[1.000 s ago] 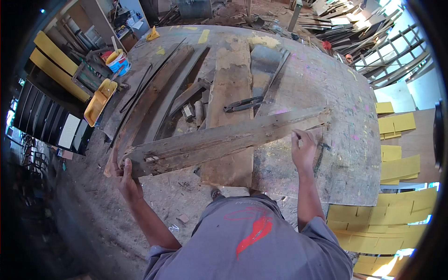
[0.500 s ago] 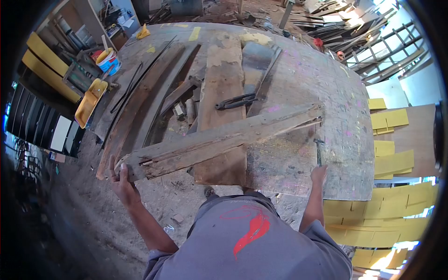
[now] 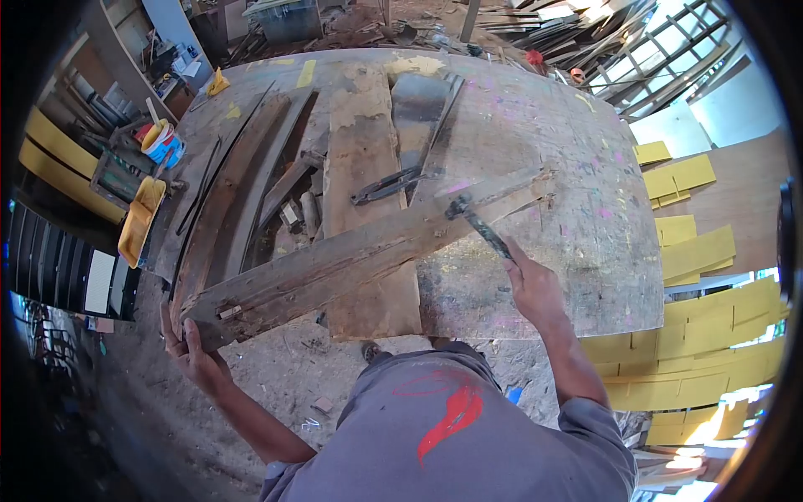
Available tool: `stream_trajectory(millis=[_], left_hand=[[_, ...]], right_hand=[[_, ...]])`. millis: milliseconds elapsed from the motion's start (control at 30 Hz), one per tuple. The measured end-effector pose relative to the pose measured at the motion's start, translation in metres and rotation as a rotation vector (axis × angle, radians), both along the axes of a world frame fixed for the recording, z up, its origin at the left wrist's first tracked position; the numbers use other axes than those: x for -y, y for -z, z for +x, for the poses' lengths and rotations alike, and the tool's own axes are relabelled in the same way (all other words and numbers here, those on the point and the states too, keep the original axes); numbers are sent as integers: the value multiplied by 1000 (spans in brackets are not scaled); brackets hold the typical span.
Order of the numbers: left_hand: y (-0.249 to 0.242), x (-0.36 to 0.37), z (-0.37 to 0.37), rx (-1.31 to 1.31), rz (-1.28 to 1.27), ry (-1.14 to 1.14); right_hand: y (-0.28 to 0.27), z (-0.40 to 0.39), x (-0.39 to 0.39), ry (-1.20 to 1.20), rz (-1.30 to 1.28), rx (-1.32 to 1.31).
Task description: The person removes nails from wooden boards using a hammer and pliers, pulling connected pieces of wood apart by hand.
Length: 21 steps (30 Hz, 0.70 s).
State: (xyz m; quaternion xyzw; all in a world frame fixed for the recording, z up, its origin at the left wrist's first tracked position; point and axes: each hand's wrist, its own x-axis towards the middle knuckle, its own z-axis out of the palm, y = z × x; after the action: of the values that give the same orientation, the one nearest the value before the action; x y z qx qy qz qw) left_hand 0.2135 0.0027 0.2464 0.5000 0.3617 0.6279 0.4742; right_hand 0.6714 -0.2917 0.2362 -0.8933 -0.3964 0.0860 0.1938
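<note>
A long weathered plank [image 3: 335, 263] lies slantwise across the table, over a wide upright-running board [image 3: 364, 142]. My left hand [image 3: 194, 351] grips the plank's near left end, thumb on top and fingers round the edge. In my right hand [image 3: 535, 284] is a hammer [image 3: 481, 226], its fingers wrapped round the handle and its head above the plank's right part. Black pincers [image 3: 389, 184] rest on the wide board, just beyond the plank.
More long planks [image 3: 230, 192] and short wood pieces [image 3: 293, 213] lie on the left of the table [image 3: 535, 117]. A yellow tray [image 3: 142, 219] and a paint bucket [image 3: 163, 144] stand at the left edge. Yellow sheets [image 3: 698, 318] are at the right.
My right hand has lifted the hammer from the table's right side and brought it left over the plank. The plank's left end has moved slightly left and down in view, and the view has shifted.
</note>
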Motion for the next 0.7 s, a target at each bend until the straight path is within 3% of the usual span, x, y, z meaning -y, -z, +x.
stream_trajectory(millis=[33, 267, 333, 367, 467, 567, 667, 700], left_hand=[[-3, 3, 3, -4, 2, -7], [0, 3, 1, -7, 8, -30], [1, 1, -5, -14, -4, -26], [5, 0, -5, -4, -5, -30], [11, 0, -6, -46, -51, -84], [18, 0, -13, -45, -60, -48], [24, -4, -16, -20, -28, -48], [22, -4, -13, -18, -29, -55]], right_hand=[[0, 1, -2, -3, -76, -1], [-27, -10, 6, 128, 459, -54], [21, -3, 10, 86, 383, -33], [58, 12, 14, -133, 257, 228], [39, 17, 12, -59, 147, 218], [-20, 4, 8, 89, 402, 8], [-53, -7, 7, 139, 608, 45], [-39, -6, 6, 147, 643, 71]])
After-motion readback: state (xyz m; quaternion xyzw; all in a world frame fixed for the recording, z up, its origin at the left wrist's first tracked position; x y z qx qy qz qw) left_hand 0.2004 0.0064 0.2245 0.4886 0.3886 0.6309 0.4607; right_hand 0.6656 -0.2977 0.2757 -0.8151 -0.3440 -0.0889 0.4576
